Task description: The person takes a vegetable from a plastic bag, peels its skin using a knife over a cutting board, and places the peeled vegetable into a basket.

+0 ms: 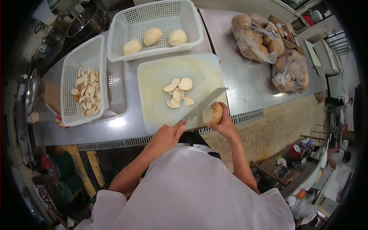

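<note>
My left hand (pixel 168 135) is closed round the handle of a wide-bladed knife (pixel 205 102), its tip pointing up and right over the cutting board (pixel 155 96). My right hand (pixel 225 124) grips a partly peeled, brown-skinned root vegetable (pixel 216 112) at the board's right edge. Its pale cut face is turned toward the blade; whether they touch I cannot tell. Several pale cut pieces (pixel 177 94) lie loosely in the middle of the board.
A white basket (pixel 115 34) behind the board holds three peeled vegetables (pixel 153 36). In another basket (pixel 67 92), at left, are peelings (pixel 89 90). Plastic bags of unpeeled vegetables (pixel 257 36) sit at right. People work far right. The steel counter (pixel 245 92) ends close before me.
</note>
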`<control>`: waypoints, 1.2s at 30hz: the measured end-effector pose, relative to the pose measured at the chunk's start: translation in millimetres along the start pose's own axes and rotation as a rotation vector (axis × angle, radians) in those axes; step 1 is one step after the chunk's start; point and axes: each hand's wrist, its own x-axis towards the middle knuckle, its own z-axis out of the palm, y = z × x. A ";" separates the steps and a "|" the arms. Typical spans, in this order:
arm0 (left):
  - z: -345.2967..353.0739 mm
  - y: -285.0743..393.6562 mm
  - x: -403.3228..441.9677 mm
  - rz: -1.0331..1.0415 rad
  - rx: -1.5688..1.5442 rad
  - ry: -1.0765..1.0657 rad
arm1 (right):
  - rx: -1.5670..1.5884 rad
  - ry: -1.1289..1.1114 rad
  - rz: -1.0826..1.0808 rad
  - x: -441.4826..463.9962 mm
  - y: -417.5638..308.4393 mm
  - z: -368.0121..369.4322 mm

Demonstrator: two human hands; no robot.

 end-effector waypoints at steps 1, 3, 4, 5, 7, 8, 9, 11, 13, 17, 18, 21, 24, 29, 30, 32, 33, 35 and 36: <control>-7.5 15.0 -10.8 -0.043 0.017 -0.086 | 0.050 -0.048 0.057 -1.7 -6.9 -1.5; -26.8 44.9 -27.4 -0.086 0.033 -0.179 | 0.102 -0.092 0.119 -3.1 -14.7 -3.2; -36.2 55.1 -35.1 -0.104 0.088 -0.248 | -0.032 -0.088 0.073 -3.4 -15.3 -3.9; -40.7 59.5 -40.3 -0.120 0.143 -0.316 | -0.165 -0.083 0.025 -3.9 -14.2 -4.6; -41.3 59.8 -47.2 -0.144 0.158 -0.336 | -0.275 -0.042 -0.081 -3.4 -2.1 -2.1; -41.4 59.9 -48.7 -0.169 0.173 -0.350 | -0.386 -0.003 -0.193 -2.8 2.1 -0.3; -37.8 60.3 -43.9 -0.170 0.174 -0.352 | -0.384 -0.003 -0.192 -2.1 6.0 0.1; -20.6 61.0 -21.1 -0.130 0.099 -0.282 | -0.382 -0.116 0.000 -0.6 9.6 0.9; 6.3 56.8 11.8 -0.112 0.078 -0.247 | -0.274 -0.046 0.021 -2.9 0.8 8.2; 5.1 64.2 12.6 -0.125 -0.027 -0.219 | -0.204 -0.008 0.057 -11.0 -32.0 8.7; -1.2 64.8 2.4 -0.126 -0.024 -0.219 | -0.201 -0.009 0.056 -8.5 -23.2 9.1; -6.5 61.0 -18.9 -0.221 0.022 -0.292 | -0.213 0.003 -0.036 -9.2 -8.0 13.5; 10.2 48.3 3.2 -0.118 -0.026 -0.122 | -0.216 0.050 0.023 -10.5 -12.2 17.0; 31.7 14.0 5.2 0.081 -0.164 0.028 | -0.221 0.003 -0.076 -7.6 7.2 12.5; 17.4 23.6 -4.5 0.074 -0.162 0.019 | -0.214 0.002 -0.067 -8.5 5.7 13.1; 0.7 37.8 -17.8 -0.125 -0.200 -0.124 | -0.177 -0.001 0.028 -11.5 1.2 10.0; -0.3 40.1 -18.8 -0.191 -0.212 -0.172 | -0.172 0.011 0.059 -12.3 -4.0 10.6; 22.5 21.8 5.8 -0.171 -0.301 -0.111 | -0.159 0.000 0.057 -9.4 -9.9 6.6; 29.2 17.6 22.0 -0.165 -0.301 -0.105 | -0.144 -0.013 0.057 -8.0 -12.1 4.3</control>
